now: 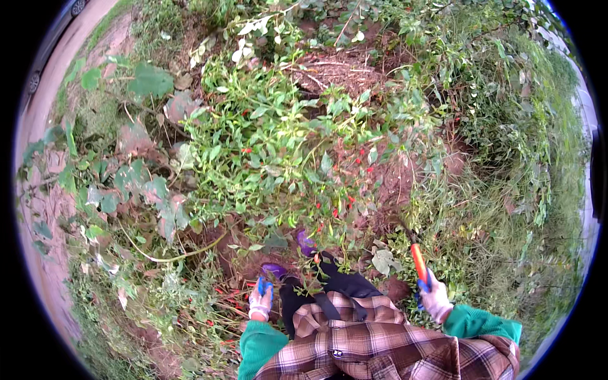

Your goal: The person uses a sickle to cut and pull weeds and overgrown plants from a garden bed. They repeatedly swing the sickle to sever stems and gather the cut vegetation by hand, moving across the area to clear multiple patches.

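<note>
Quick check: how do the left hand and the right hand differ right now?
The right hand is closed around an orange-handled tool; the left hand has no such tool, though whether it holds something small is unclear. The left hand is close to a purple shoe, while the right hand is farther out, to the right of the legs. Both wear white-and-blue gloves below green sleeves.

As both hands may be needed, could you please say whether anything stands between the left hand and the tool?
Yes, the black-clad legs lie between the left hand and the tool, though reaching over them looks possible.
</note>
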Demonstrator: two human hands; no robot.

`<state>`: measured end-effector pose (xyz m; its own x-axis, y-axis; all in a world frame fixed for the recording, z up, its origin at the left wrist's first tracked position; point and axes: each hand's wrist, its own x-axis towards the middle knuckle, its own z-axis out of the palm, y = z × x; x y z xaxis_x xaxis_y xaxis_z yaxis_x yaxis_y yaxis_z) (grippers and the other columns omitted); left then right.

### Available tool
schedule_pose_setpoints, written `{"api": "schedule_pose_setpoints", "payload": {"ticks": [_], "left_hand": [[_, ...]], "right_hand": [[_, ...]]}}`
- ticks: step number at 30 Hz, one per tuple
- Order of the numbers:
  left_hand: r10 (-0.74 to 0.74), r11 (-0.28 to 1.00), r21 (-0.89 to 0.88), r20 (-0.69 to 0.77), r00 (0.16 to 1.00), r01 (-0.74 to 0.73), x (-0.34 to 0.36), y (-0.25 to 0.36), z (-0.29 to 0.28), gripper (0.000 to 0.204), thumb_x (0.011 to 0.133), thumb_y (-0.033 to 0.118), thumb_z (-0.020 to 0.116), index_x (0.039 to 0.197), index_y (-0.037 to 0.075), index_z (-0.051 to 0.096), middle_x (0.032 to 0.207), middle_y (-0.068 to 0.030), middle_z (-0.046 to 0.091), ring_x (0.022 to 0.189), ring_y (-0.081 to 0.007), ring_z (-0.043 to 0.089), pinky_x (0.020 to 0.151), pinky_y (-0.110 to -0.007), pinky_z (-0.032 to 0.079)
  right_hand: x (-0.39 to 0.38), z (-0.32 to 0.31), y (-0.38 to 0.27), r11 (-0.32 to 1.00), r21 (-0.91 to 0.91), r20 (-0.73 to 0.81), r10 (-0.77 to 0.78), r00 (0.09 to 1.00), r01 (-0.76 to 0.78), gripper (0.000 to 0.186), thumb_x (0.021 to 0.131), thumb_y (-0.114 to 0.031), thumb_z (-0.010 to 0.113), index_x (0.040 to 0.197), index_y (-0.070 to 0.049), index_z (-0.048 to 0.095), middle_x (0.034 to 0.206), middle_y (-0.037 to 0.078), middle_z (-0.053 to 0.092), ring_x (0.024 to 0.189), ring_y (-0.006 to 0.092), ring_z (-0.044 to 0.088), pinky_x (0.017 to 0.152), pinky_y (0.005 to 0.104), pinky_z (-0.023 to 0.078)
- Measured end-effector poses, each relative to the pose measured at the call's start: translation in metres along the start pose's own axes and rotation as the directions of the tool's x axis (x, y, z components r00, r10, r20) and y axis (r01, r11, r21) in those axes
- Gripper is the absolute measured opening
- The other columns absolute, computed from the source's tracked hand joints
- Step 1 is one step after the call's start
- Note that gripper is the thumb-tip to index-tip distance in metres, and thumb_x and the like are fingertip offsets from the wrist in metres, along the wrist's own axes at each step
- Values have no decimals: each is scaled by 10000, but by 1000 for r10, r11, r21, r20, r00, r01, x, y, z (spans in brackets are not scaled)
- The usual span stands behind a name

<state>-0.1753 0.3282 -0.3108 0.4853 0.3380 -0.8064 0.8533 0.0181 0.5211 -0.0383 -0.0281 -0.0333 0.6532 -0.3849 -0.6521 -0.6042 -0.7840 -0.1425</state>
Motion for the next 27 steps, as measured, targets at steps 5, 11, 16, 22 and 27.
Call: {"api": "schedule_pose_setpoints", "payload": {"ticks": [5, 11, 16, 22, 27], "left_hand": [[361, 915, 192, -6, 932, -354, 1, 26, 7, 383, 799, 221, 561, 1155, 104, 484, 812, -23, 588, 629, -93, 499, 532, -257, 420], [116, 984, 145, -93, 989, -101, -17, 41, -3, 349, 804, 196, 552, 1135, 97, 502, 784, -7, 560, 636, -86, 480, 542, -253, 416], [5, 999, 39, -104, 995, -1, -45, 62, -3, 430, 782, 220, 571, 1158, 40, 467, 943, -91, 608, 810, -178, 579, 715, -288, 448], [99, 995, -8, -61, 993, -99, -49, 60, 14, 464, 827, 205, 535, 1233, 32, 391, 1066, -78, 563, 933, -134, 529, 792, -250, 422], [27, 931, 365, -70, 997, 1, -78, 114, -3, 535, 777, 316, 549, 1220, 48, 411, 1147, -143, 520, 1068, -289, 490, 886, -320, 385]], "right_hand": [[167, 24, -64, 343, -527, 490, -625, 608, 777, 487, 861, -227, 375, 1295, -53, 238, 770, 186, 558, 611, 340, 567, 551, 433, 459], [205, -2, -278, 350, -420, 472, -704, 531, 837, 614, 839, -563, 271, 637, -61, 562, 567, 160, 554, 580, 316, 572, 589, 412, 456], [246, -54, -375, 18, -682, 256, -930, 262, 731, 392, 872, -307, 377, 1223, -133, 378, 801, 158, 573, 711, 307, 587, 598, 393, 461], [308, 18, -423, 354, -453, 84, -897, 435, 818, 380, 836, -316, 435, 1164, -123, 431, 947, 134, 579, 854, 320, 556, 734, 409, 430], [297, 41, -412, 176, -445, 303, -893, 333, 878, 348, 827, -337, 440, 1110, -137, 467, 967, 133, 572, 901, 318, 536, 785, 401, 413]]}}
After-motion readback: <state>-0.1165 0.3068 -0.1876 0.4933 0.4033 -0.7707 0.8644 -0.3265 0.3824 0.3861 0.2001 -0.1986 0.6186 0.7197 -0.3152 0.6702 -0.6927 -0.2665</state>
